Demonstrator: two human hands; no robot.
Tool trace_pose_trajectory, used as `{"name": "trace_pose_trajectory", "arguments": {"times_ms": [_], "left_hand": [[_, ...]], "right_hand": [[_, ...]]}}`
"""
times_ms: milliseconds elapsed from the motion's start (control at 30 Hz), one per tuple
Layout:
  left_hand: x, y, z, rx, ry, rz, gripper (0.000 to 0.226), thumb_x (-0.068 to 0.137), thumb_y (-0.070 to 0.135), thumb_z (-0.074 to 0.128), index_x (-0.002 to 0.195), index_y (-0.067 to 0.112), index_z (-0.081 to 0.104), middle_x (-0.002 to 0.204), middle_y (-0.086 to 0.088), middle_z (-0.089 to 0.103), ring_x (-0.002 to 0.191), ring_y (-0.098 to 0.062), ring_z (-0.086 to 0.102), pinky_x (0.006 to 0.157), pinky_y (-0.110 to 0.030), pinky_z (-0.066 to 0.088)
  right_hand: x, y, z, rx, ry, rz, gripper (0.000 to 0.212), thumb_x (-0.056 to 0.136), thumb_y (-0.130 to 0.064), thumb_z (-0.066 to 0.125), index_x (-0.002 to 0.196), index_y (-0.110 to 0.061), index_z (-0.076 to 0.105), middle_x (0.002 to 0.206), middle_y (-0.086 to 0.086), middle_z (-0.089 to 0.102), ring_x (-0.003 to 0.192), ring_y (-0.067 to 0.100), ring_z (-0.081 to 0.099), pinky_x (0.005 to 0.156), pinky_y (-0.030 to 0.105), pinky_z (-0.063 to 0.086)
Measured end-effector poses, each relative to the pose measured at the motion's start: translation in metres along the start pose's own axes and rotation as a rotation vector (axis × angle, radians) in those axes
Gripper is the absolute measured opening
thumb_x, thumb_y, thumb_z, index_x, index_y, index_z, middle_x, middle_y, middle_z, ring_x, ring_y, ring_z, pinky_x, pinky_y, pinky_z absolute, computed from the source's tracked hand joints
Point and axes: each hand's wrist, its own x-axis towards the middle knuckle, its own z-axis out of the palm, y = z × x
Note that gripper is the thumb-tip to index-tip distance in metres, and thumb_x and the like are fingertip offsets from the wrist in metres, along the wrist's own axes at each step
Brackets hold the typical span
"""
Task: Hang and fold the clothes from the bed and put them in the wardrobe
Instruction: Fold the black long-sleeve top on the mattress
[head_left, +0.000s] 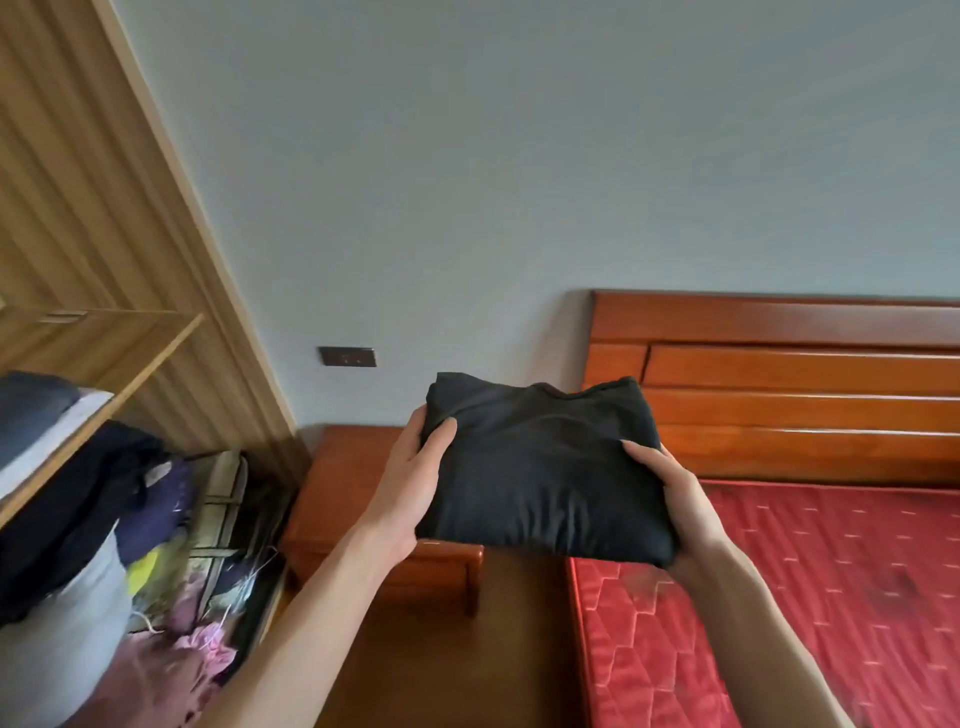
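Note:
A folded black garment (540, 467) is held up in the air between both hands, above the gap between the bed and the nightstand. My left hand (410, 483) grips its left edge, thumb on top. My right hand (675, 499) grips its right edge, thumb over the top. The open wardrobe (104, 332) is at the left, its shelf holding folded clothes (36, 415) and a mixed pile of garments (130, 519) below. The bed's red mattress (779, 597) lies at the lower right.
A wooden nightstand (353, 483) stands between wardrobe and bed. The wooden headboard (779, 384) runs along the grey wall, which carries a dark socket plate (347, 356). Brown floor (467, 649) shows beneath my arms.

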Motion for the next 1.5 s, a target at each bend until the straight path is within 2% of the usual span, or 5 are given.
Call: {"name": "trace_pose_trajectory", "arguments": {"times_ms": [167, 467, 867, 1067, 1500], "left_hand": [[0.019, 0.022, -0.062, -0.025, 0.157, -0.007, 0.037, 0.103, 0.043, 0.062, 0.140, 0.042, 0.058, 0.134, 0.013, 0.068, 0.123, -0.012, 0.066, 0.109, -0.044, 0.053], [0.069, 0.047, -0.161, -0.076, 0.456, 0.028, 0.042, 0.102, 0.049, 0.060, 0.142, 0.040, 0.055, 0.134, 0.015, 0.062, 0.119, -0.009, 0.061, 0.101, -0.037, 0.055], [0.137, 0.084, -0.255, -0.146, 0.801, 0.069, 0.025, 0.103, 0.045, 0.058, 0.126, 0.056, 0.056, 0.129, 0.012, 0.061, 0.117, -0.016, 0.061, 0.099, -0.038, 0.053], [0.139, 0.093, -0.301, -0.139, 0.972, 0.149, 0.032, 0.106, 0.036, 0.056, 0.137, 0.038, 0.060, 0.124, 0.009, 0.069, 0.111, -0.012, 0.067, 0.081, -0.026, 0.052], [0.106, 0.090, -0.432, -0.295, 1.227, 0.179, 0.034, 0.104, 0.039, 0.058, 0.139, 0.040, 0.057, 0.129, -0.002, 0.069, 0.115, -0.026, 0.069, 0.106, -0.052, 0.053]], "right_hand": [[0.042, 0.002, 0.078, -0.051, -0.113, 0.039, 0.027, 0.099, -0.021, 0.061, 0.125, -0.020, 0.068, 0.111, 0.010, 0.079, 0.094, 0.027, 0.078, 0.074, 0.035, 0.061], [0.141, 0.029, 0.202, -0.154, -0.324, 0.196, 0.035, 0.095, -0.029, 0.065, 0.128, -0.016, 0.067, 0.117, 0.017, 0.076, 0.111, 0.041, 0.071, 0.108, 0.059, 0.049], [0.270, 0.056, 0.367, -0.340, -0.639, 0.311, 0.043, 0.089, -0.031, 0.072, 0.129, -0.018, 0.069, 0.120, 0.016, 0.075, 0.112, 0.037, 0.072, 0.106, 0.057, 0.052], [0.300, 0.083, 0.441, -0.407, -0.784, 0.421, 0.031, 0.096, -0.030, 0.067, 0.125, -0.019, 0.066, 0.100, 0.013, 0.080, 0.084, 0.026, 0.079, 0.061, 0.034, 0.061], [0.286, 0.177, 0.609, -0.525, -1.037, 0.553, 0.042, 0.095, -0.031, 0.068, 0.135, -0.021, 0.062, 0.115, 0.016, 0.077, 0.101, 0.035, 0.076, 0.079, 0.043, 0.060]]}}
